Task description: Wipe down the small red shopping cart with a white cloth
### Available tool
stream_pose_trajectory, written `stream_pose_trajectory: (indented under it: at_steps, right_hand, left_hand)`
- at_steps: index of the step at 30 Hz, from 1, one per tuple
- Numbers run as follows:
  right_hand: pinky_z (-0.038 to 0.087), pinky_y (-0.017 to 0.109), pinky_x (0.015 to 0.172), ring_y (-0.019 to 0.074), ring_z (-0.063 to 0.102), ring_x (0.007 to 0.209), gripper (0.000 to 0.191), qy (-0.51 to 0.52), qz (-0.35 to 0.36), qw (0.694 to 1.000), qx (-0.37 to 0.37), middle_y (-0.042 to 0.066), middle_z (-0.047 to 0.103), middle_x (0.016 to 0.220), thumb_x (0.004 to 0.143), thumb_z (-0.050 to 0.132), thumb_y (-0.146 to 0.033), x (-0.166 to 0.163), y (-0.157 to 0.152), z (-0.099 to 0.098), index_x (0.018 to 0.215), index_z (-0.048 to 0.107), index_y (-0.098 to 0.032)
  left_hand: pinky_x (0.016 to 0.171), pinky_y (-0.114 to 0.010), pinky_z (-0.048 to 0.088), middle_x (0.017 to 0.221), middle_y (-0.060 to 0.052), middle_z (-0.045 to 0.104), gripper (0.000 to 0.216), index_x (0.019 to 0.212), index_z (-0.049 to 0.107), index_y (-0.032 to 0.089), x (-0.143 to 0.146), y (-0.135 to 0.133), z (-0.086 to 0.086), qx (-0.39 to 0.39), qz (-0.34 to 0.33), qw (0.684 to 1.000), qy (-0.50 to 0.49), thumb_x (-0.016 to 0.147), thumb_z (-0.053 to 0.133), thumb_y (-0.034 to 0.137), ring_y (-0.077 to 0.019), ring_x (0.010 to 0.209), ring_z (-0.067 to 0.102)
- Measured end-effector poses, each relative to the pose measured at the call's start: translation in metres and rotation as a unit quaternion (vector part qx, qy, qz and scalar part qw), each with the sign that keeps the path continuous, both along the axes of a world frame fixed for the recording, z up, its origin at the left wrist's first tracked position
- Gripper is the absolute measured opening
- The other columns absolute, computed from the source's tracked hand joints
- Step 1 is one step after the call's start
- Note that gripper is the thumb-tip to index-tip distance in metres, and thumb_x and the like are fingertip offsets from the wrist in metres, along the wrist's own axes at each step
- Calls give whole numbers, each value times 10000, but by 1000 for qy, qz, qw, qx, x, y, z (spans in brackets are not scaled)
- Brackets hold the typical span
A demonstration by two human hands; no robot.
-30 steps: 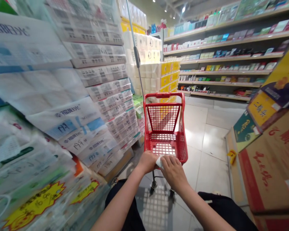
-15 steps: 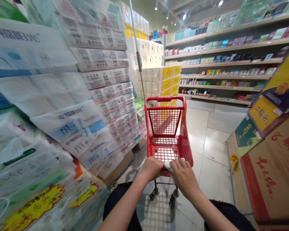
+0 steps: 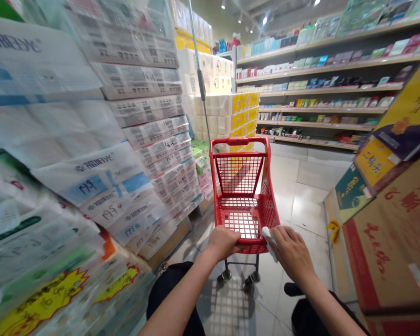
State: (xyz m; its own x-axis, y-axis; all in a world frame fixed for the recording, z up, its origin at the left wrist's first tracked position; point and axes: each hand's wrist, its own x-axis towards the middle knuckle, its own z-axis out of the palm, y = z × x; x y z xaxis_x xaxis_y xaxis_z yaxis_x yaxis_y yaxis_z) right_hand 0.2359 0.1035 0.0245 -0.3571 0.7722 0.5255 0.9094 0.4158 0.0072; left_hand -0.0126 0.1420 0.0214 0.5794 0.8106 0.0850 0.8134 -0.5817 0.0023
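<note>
Nearest the camera, both forearms reach forward over dark trousers to a small red shopping cart (image 3: 243, 196) standing on the pale tiled floor (image 3: 301, 196). The left hand (image 3: 224, 242) curls over the near rim of the cart at its left corner, fingers closed on the rim, a grip that steadies the basket. The right hand (image 3: 292, 252) sits at the near right corner, its fingers bent around a folded white cloth (image 3: 269, 237) and pressing it against the rim there; the cloth lies between palm and plastic, so the hand bears on the cart through it. The basket is bare inside, its mesh floor showing the tiles beneath, and its wheels stand just ahead of the person's knees.

Close on the left rises a stack of wrapped tissue packs (image 3: 101, 163), leaning into the aisle, with yellow starburst price tags (image 3: 42, 303) low down. On the right, brown cardboard cartons (image 3: 392, 242) with red lettering crowd the cart's other side, leaving it a narrow lane. A thin metal pole (image 3: 200, 84) rises behind the cart. Farther off, yellow-and-white boxes (image 3: 243, 112) are piled at the aisle's end, and long wall shelves (image 3: 322, 84) carry rows of small packaged goods.
</note>
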Motion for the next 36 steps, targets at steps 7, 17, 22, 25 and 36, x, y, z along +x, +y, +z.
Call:
stream_pose_trajectory:
  at_steps: [7,17,22,25,36]
  right_hand:
    - [378,390,833,247,514,974,177,28,53,998,12,102,623,1093,932,492,-258,-64,-10,-3,1082,566,-199]
    - [397,320,757,185,552,868,191,15,132,990,-37,50,662,931,947,492,-370,25,30,11,972,616,-227]
    - [398,315,723,191,539,873,222,19,114,992,-54,42,666,945,960,461,-405,24,81,24,980,603,-235]
    - [394,309,694,195,539,890,238,42,76,995,-47,35,666,944,969,431,-414,25,109,28,967,600,-247]
    - [336,327,719,213,503,841,326,34,-40,997,48,77,622,827,995,334,-380,-6,106,23,877,574,-192]
  left_hand:
    - [698,-337,470,820,-87,732,223,807,668,178,18,0,2,-15,9,999,-31,816,631,397,-262,757,692]
    - [698,-288,445,843,-47,725,331,863,637,226,-20,0,-4,1,-50,999,-4,833,602,553,-216,793,686]
    - [704,-276,428,787,-30,716,408,803,630,224,-37,-2,-4,7,-81,997,-10,829,560,625,-198,784,680]
    - [727,-284,422,736,-35,702,537,744,629,211,-44,-3,0,8,-91,996,-22,789,511,733,-190,745,667]
    - [894,-322,399,991,-25,697,460,1021,611,228,1,-5,40,24,40,983,-177,949,345,596,-185,945,629]
